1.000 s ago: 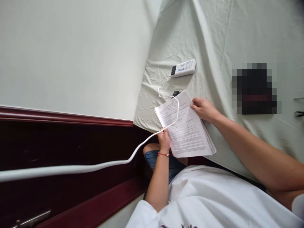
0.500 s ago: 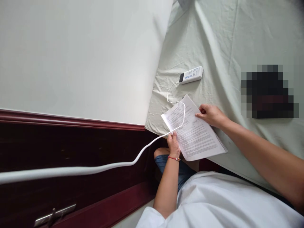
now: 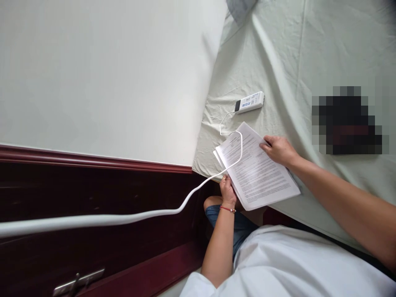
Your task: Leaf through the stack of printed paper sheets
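Note:
A stack of printed paper sheets point(image 3: 260, 173) lies over the edge of a bed covered with a pale green sheet point(image 3: 278, 62). My left hand point(image 3: 227, 190) grips the stack's near edge, with a red string bracelet on its wrist. My right hand point(image 3: 278, 149) pinches the stack's far right edge. A white cable point(image 3: 173, 210) runs from the left across the top page and on toward a white remote control point(image 3: 249, 102) lying on the sheet beyond the papers.
A white wall point(image 3: 108, 74) with dark red wooden panelling point(image 3: 93, 189) fills the left side. A metal handle point(image 3: 77, 281) shows at the bottom left. A blurred dark object point(image 3: 346, 123) rests on the bed at right.
The stack has settled lower and flatter on the bed edge, and both hands have shifted slightly with it. The view has drifted, so everything sits a little further right.

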`<state>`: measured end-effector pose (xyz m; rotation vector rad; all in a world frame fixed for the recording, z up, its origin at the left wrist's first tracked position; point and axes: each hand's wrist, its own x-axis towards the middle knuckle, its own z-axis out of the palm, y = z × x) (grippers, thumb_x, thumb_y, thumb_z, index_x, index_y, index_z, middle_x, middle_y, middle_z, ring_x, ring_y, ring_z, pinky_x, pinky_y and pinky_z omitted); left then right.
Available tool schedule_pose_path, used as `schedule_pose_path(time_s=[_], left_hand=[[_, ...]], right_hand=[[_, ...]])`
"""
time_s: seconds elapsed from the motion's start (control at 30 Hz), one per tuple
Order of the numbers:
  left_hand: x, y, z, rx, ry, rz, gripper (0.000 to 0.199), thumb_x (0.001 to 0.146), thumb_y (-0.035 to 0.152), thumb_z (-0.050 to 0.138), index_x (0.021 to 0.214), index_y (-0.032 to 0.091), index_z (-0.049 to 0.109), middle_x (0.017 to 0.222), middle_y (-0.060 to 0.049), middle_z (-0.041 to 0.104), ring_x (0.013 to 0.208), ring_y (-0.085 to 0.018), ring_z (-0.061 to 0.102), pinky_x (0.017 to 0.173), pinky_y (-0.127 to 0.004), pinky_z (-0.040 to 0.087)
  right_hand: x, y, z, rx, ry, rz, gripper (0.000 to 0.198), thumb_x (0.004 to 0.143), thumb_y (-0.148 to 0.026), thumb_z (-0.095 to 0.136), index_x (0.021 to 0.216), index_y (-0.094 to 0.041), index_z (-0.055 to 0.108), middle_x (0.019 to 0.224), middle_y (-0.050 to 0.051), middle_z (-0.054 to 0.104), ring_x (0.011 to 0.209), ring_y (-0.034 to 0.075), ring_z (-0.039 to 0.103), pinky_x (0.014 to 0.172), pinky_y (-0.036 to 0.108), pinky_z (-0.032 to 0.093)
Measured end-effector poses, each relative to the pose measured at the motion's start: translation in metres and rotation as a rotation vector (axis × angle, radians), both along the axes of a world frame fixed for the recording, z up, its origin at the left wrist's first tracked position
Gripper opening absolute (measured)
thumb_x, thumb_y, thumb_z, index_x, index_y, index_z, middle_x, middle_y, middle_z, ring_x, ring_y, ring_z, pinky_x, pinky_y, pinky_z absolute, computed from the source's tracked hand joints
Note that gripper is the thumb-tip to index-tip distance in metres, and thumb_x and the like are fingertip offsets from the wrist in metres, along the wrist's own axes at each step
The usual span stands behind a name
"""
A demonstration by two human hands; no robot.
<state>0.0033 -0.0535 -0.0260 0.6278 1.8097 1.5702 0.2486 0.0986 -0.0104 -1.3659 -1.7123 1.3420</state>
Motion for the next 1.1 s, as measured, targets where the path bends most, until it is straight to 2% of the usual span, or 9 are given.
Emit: schedule_pose_path(time_s=[0.13,0.23,0.37,0.53,0.9,1.1], left_hand=[[0.002,0.002,0.003,0.018,-0.106,0.016,0.054,0.059,0.045,0.103,0.091,0.020,0.067,0.089,0.000,0.079,0.081,-0.015,0.073,0.089,-0.031,0.058],[0.001,0.003,0.003,0.056,-0.153,0.030,0.063,0.057,0.048,0.105,0.101,0.019,0.070,0.099,-0.004,0.081,0.091,-0.018,0.076,0.098,-0.036,0.059],[-0.002,0.002,-0.002,0.056,-0.095,0.076,0.057,0.065,0.056,0.099,0.092,0.019,0.067,0.093,-0.003,0.079,0.089,-0.018,0.075,0.097,-0.036,0.058],[-0.003,0.002,-0.008,0.047,-0.028,0.067,0.048,0.074,0.056,0.092,0.090,0.020,0.065,0.093,-0.002,0.077,0.091,-0.018,0.075,0.094,-0.035,0.058],[0.002,0.001,-0.001,0.052,-0.056,0.076,0.047,0.074,0.056,0.092,0.093,0.019,0.071,0.098,-0.005,0.080,0.094,-0.020,0.076,0.094,-0.035,0.058],[0.006,-0.002,-0.002,0.025,-0.017,0.023,0.047,0.070,0.054,0.095,0.090,0.017,0.073,0.089,-0.004,0.080,0.086,-0.020,0.076,0.087,-0.033,0.058]], right_hand=[[0.000,0.000,-0.002,0.035,-0.042,-0.051,0.020,0.096,-0.029,0.056,0.077,-0.025,0.056,0.080,0.006,0.067,0.076,0.023,0.058,0.069,0.034,0.036],[0.001,0.001,-0.001,0.047,-0.058,-0.101,0.017,0.097,-0.029,0.055,0.084,-0.024,0.065,0.088,0.008,0.072,0.083,0.025,0.062,0.071,0.034,0.037],[0.004,0.001,0.003,0.037,-0.066,-0.157,0.022,0.100,-0.029,0.051,0.094,-0.023,0.072,0.094,0.010,0.076,0.087,0.027,0.065,0.072,0.035,0.038],[0.006,0.001,0.007,0.043,-0.119,-0.204,0.026,0.104,-0.027,0.048,0.094,-0.023,0.071,0.095,0.013,0.077,0.087,0.030,0.065,0.070,0.037,0.035],[0.006,0.002,0.007,0.008,-0.160,-0.236,0.023,0.103,-0.024,0.049,0.094,-0.024,0.070,0.097,0.015,0.078,0.089,0.033,0.068,0.071,0.039,0.035],[0.006,0.001,0.009,0.013,-0.158,-0.227,0.024,0.103,-0.025,0.048,0.094,-0.023,0.070,0.097,0.015,0.078,0.090,0.034,0.068,0.071,0.039,0.036]])
